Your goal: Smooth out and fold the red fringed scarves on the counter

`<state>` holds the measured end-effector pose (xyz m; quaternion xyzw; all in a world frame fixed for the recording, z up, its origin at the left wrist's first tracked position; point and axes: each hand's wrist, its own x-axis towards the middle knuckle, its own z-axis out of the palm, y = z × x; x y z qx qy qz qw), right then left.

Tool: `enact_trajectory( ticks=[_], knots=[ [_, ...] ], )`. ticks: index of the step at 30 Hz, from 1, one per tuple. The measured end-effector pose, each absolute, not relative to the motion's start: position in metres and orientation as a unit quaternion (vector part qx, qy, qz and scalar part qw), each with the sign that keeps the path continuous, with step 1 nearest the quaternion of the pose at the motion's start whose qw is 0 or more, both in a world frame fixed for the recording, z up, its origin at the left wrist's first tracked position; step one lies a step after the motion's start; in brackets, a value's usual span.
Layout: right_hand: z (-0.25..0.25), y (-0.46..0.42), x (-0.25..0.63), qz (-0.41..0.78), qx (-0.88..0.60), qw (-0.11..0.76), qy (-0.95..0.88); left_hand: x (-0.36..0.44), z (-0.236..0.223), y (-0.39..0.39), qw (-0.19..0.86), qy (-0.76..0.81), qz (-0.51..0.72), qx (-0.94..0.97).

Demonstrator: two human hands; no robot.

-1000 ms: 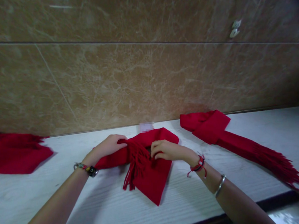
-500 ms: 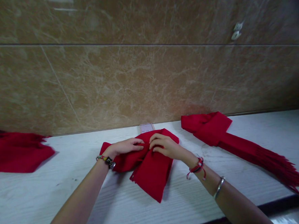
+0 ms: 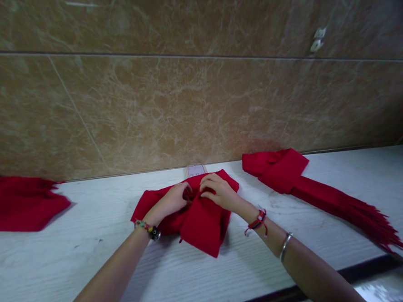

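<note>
A red fringed scarf [image 3: 202, 224], folded into a bundle, lies on the white wood-grain table [image 3: 79, 253] close to the wall. My left hand [image 3: 171, 201] is curled, its fingers pushed into the folds at the middle of the bundle. My right hand [image 3: 217, 191] presses on the top of the same scarf with bent fingers, touching the left hand's fingertips. The fringe is hidden inside the fold. A small pink tag [image 3: 196, 170] shows just behind the scarf at the wall.
Another red scarf [image 3: 285, 172] with long fringe [image 3: 364, 218] stretches to the right along the table. More red cloth [image 3: 17, 203] lies at the far left. A brown marble wall [image 3: 204, 101] rises right behind. The table's dark front edge [image 3: 361, 270] runs at lower right.
The hanging fringe has been tucked under and the lower flap drawn up, so the bundle is shorter. Both hands moved together to the scarf's middle, the left one sliding right.
</note>
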<state>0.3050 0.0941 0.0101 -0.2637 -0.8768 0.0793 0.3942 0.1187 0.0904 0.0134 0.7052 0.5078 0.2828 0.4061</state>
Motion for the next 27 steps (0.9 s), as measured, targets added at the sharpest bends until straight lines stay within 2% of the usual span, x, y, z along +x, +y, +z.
enact_trajectory(
  ticks=[3, 9, 13, 18, 21, 24, 27],
  knots=[
    [0.004, 0.096, 0.298, 0.033, -0.319, 0.409, -0.854, 0.113, 0.021, 0.079, 0.355, 0.517, 0.315, 0.713],
    [0.008, 0.100, 0.301, -0.006, -0.379, 0.429, -0.820, 0.112, 0.021, 0.059, 0.431, 0.494, 0.222, 0.721],
    [0.018, 0.084, 0.329, 0.008, -0.474, 0.431, -0.768, 0.114, 0.019, 0.056, 0.425, 0.467, 0.213, 0.746],
    [0.014, 0.049, 0.363, 0.032, -0.547, 0.223, -0.807, 0.128, 0.030, 0.040, 0.344, 0.502, 0.199, 0.769],
    [0.005, 0.037, 0.367, 0.078, -0.533, 0.161, -0.827, 0.136, 0.032, 0.032, 0.281, 0.523, 0.214, 0.775],
    [-0.005, 0.034, 0.361, 0.121, -0.523, 0.187, -0.823, 0.136, 0.026, 0.035, 0.285, 0.542, 0.253, 0.749],
    [-0.011, 0.034, 0.350, 0.145, -0.535, 0.246, -0.795, 0.128, 0.016, 0.045, 0.345, 0.557, 0.290, 0.697]
  ],
)
